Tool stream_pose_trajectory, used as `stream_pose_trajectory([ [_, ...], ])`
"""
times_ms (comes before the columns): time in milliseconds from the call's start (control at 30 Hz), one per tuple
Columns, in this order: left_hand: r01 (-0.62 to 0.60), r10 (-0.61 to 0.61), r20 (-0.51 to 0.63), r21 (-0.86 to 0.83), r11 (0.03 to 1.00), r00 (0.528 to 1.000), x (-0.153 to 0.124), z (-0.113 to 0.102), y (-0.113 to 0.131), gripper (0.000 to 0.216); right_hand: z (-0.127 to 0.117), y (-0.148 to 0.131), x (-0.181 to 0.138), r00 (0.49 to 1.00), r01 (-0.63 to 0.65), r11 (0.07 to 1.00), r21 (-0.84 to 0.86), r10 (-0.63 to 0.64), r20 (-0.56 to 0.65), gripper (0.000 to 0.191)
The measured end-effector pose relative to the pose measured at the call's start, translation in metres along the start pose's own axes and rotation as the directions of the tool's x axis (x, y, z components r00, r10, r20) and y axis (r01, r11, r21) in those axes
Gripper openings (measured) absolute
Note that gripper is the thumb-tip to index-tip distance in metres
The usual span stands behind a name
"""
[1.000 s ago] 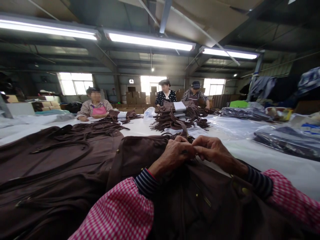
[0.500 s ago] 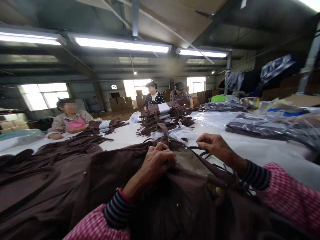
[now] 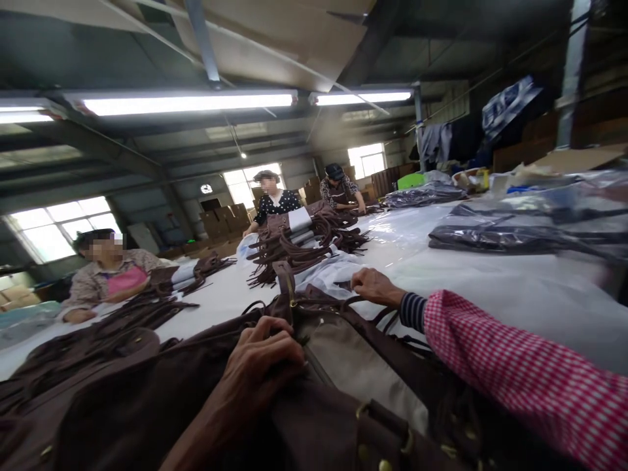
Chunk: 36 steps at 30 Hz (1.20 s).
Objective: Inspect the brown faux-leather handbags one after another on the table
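Note:
A dark brown fabric bag (image 3: pixel 314 412) with brass-coloured fittings lies across the near side of the table, its zipped opening showing a grey-beige lining (image 3: pixel 358 356). At the opening's left edge, my left hand (image 3: pixel 267 356) is closed on the bag's brown fabric. My right hand (image 3: pixel 375 286) is over the far right edge of the bag, beside its thin brown straps (image 3: pixel 385 314). The right fingers are curled in, and what they hold is hidden. Just beyond the bag, crumpled white plastic wrapping (image 3: pixel 324 275) lies below a stack of brown bags (image 3: pixel 294 239).
More brown bags (image 3: pixel 98 347) lie at left. Plastic-wrapped dark bags (image 3: pixel 490 232) rest on the white table (image 3: pixel 407 252) at right. One person (image 3: pixel 108 275) sits at left; two others, one in dotted clothing (image 3: pixel 275 199) and one in a dark cap (image 3: pixel 338 186), work across the table.
The view has turned right and tilted. My right hand has reached farther over the bag's far edge, with its fingers curled. The bag's opening shows more lining; my left hand still grips its edge.

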<state>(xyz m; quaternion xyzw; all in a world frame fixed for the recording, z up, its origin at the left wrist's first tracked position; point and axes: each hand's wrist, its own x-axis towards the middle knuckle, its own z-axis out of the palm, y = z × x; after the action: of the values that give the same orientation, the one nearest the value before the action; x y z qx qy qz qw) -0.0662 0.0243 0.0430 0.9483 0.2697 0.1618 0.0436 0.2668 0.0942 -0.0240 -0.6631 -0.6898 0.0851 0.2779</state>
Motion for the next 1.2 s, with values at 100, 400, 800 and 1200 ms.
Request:
stream_pose_trajectory([
  [100, 0.008, -0.008, -0.018, -0.009, 1.000, 1.000, -0.001, 0.000, 0.003, 0.014, 0.012, 0.008, 0.017, 1.000, -0.023, 0.996, -0.080, 0.024, 0.008, 0.037],
  [400, 0.045, -0.048, -0.048, -0.074, 0.996, 0.998, -0.002, 0.001, 0.013, 0.009, 0.039, 0.012, 0.034, 0.991, -0.010, 0.986, -0.166, 0.032, 0.131, 0.025],
  [800, -0.023, 0.010, -0.092, -0.133, 0.991, 0.996, -0.005, 0.004, 0.010, 0.005, -0.050, 0.000, -0.025, 0.983, -0.156, 0.972, 0.177, 0.170, -0.066, 0.028],
  [1200, 0.008, -0.028, -0.149, -0.130, 0.991, 0.988, -0.005, 0.007, 0.008, 0.004, -0.096, -0.071, -0.172, 1.000, -0.014, 0.803, 0.595, 0.000, 0.023, 0.036],
])
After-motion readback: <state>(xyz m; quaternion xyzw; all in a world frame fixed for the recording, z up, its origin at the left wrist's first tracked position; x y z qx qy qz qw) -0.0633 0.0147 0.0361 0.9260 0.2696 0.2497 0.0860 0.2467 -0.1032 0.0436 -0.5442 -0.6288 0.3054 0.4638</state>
